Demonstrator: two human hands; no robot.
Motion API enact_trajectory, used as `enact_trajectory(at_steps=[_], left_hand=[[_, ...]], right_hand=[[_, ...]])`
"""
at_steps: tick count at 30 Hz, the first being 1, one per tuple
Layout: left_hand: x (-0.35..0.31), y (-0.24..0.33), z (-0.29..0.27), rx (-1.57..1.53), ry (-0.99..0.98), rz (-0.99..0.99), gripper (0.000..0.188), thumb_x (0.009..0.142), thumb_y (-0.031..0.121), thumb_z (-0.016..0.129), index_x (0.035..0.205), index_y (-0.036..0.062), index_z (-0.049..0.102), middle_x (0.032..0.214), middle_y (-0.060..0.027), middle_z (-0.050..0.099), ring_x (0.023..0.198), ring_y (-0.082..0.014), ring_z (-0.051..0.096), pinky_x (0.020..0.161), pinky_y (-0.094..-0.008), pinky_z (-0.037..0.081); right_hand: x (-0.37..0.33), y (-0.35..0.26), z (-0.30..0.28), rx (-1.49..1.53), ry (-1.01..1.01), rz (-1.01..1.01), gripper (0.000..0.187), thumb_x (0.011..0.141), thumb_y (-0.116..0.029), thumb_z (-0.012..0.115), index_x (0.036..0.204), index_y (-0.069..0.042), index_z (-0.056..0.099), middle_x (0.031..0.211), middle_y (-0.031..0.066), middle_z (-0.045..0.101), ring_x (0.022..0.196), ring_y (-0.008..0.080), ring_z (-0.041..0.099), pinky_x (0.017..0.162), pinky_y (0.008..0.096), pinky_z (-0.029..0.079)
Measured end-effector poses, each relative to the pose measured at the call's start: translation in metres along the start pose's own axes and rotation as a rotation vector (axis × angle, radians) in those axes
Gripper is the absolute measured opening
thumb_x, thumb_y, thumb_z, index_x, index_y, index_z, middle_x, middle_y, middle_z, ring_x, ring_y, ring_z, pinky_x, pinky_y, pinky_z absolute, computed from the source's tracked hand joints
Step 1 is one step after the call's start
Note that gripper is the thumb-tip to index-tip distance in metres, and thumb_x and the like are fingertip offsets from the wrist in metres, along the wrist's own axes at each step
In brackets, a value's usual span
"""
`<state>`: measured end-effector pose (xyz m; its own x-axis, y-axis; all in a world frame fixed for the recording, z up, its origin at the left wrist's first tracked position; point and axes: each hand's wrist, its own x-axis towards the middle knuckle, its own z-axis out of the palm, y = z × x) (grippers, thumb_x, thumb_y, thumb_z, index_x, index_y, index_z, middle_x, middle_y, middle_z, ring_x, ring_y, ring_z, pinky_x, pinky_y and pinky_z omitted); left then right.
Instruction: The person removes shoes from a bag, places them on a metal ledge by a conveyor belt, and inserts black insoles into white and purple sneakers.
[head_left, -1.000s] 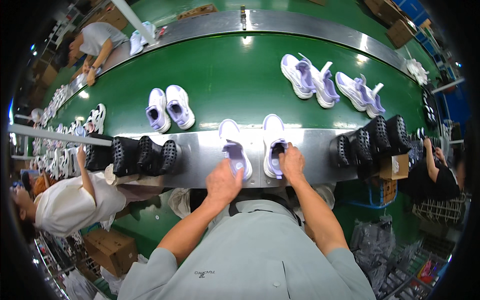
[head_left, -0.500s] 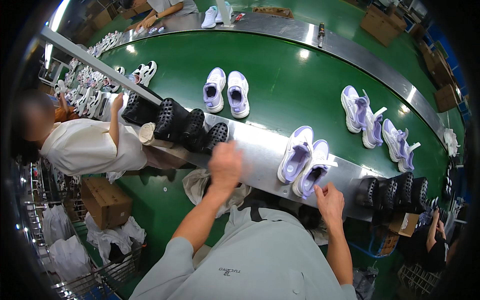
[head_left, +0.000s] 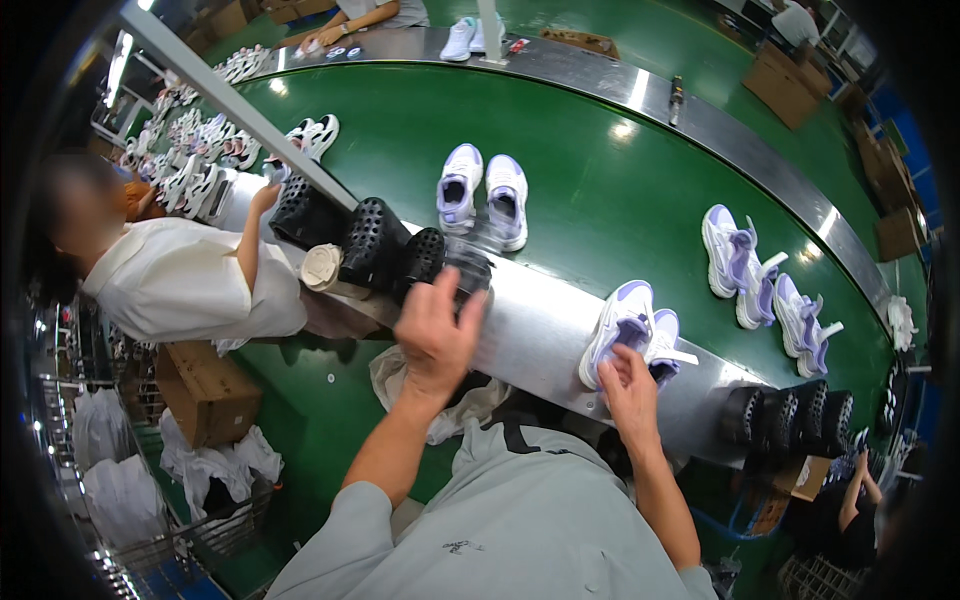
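Observation:
My left hand is closed on a black, hole-studded, shoe-shaped block, which is smeared by motion and tilts over the metal ledge. Beside it in a row stand similar black blocks, one of them studded with round holes. At the heel opening of a white and lavender sneaker, the fingers of my right hand pinch the collar. Its mate, with a white strap sticking out, stands against it on the ledge. My right hand partly hides both heels.
Across the green belt stand an upright sneaker pair and more strapped sneakers. Further black blocks line the ledge at right. A co-worker in white works at left, near a grey post. A carton sits on the floor.
My left hand has closed on the end block, which now tips up out of the row. My right hand has moved from beside the right sneaker onto the left sneaker's heel. The view has shifted.

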<state>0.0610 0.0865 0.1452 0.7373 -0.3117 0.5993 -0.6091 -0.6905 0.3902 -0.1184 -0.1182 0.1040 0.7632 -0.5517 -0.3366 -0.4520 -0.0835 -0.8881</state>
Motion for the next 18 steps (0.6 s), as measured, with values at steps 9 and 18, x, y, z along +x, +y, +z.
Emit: enact_trajectory(at_steps=[9, 18], left_hand=[[-0.040, 0.082, 0.049, -0.618, -0.502, 0.026, 0.047, 0.079, 0.024, 0.079, 0.118, 0.0034, 0.065, 0.090, -0.0121, 0.060, 0.078, -0.0247, 0.060, 0.065, -0.0355, 0.049], [-0.064, 0.099, 0.148, -0.975, -0.870, -0.582, 0.015, 0.085, 0.001, 0.066, 0.100, 0.0014, 0.066, 0.085, -0.0019, 0.064, 0.072, -0.0086, 0.059, 0.065, -0.0255, 0.049]], right_hand=[[-0.012, 0.000, -0.023, 0.797, -0.270, 0.453, 0.027, 0.090, -0.025, 0.066, 0.109, -0.007, 0.061, 0.091, 0.0023, 0.066, 0.079, 0.0124, 0.064, 0.055, 0.0298, 0.051], [-0.046, -0.014, -0.042, -0.506, -0.025, 0.056, 0.055, 0.091, -0.046, 0.065, 0.107, 0.006, 0.056, 0.090, 0.0231, 0.067, 0.083, 0.0407, 0.067, 0.073, 0.0484, 0.052]])
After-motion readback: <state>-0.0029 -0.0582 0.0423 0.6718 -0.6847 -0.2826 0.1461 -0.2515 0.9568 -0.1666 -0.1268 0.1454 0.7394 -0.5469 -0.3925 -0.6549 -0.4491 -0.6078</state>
